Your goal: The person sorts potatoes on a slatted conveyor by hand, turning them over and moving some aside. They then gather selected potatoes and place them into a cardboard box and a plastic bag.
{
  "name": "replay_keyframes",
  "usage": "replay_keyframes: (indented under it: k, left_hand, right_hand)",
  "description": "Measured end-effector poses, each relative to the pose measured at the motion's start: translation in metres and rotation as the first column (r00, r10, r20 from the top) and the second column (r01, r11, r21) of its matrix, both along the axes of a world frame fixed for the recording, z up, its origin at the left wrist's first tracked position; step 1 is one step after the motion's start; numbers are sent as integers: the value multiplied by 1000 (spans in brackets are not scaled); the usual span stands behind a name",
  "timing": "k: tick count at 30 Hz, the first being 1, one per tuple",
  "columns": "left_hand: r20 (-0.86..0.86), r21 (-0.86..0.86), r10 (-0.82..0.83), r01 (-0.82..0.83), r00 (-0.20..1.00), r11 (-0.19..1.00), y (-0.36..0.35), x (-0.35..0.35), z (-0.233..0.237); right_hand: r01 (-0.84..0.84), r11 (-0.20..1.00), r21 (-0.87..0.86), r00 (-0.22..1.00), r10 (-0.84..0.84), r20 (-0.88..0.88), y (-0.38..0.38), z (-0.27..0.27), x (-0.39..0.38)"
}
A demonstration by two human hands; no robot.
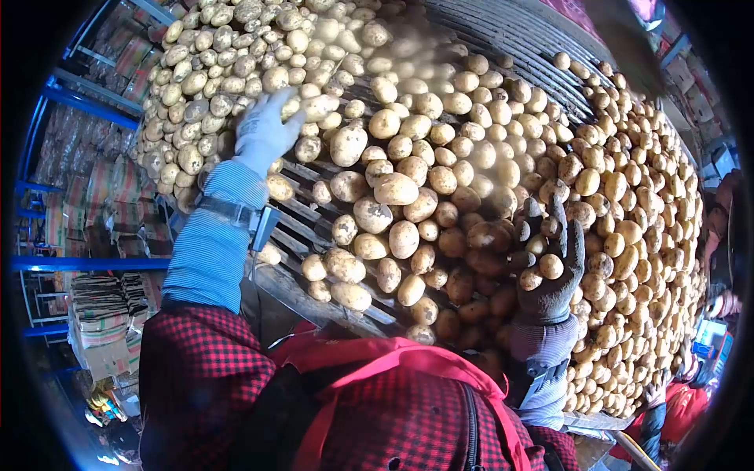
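My left hand (269,132), in a pale grey glove, reaches over potatoes (349,146) at the left. Its fingers are stretched out and its thumb stands apart, beside an oblong potato (320,107); I see nothing held in it. My right hand (556,292) wears a dark, dirty glove and lies palm up among the potatoes at the right. Several small potatoes (550,266) rest in its palm and between its half-curled fingers. Loose potatoes, some with soil on them, surround both hands and lie on a slatted rack (304,221).
Bare slats (518,35) show at the far side. A wooden edge (302,302) runs along my body. Stacked cardboard (100,310) and blue metal frames (90,264) stand at the left. Another person's dark sleeve (652,428) shows at the lower right.
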State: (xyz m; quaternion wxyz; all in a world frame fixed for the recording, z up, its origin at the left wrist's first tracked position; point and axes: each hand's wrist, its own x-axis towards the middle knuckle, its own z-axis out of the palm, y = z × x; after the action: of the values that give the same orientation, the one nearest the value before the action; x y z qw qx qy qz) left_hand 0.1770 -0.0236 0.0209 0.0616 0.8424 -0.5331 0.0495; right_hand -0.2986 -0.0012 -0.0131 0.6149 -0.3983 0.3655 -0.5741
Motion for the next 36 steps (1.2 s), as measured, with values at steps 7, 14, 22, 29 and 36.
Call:
replay_keyframes:
  k: [7, 14, 22, 29, 36]
  left_hand:
    - [-234, -228, -305, 253, 923, 940, 42, -67, -38]
    - [-420, -293, -376, 269, 826, 917, 106, -127, -37]
    - [-405, -364, -643, 530, 650, 766, 149, -139, 0]
    - [-361, -92, 190, -238, 913, 967, 186, -33, 7]
    - [-281, -148, 3, -46, 960, 988, 167, -73, -39]
  right_hand:
    - [-19, 995, -98, 997, 11, -78, 3, 3, 7]
    - [115, 958, -263, 876, -222, -428, 1, 3, 13]
    - [38, 999, 26, 994, -40, 105, 4, 7, 14]
    - [-16, 991, -136, 982, -10, -189, 8, 6, 9]
    - [-65, 909, -413, 861, -158, -484, 4, -2, 6]
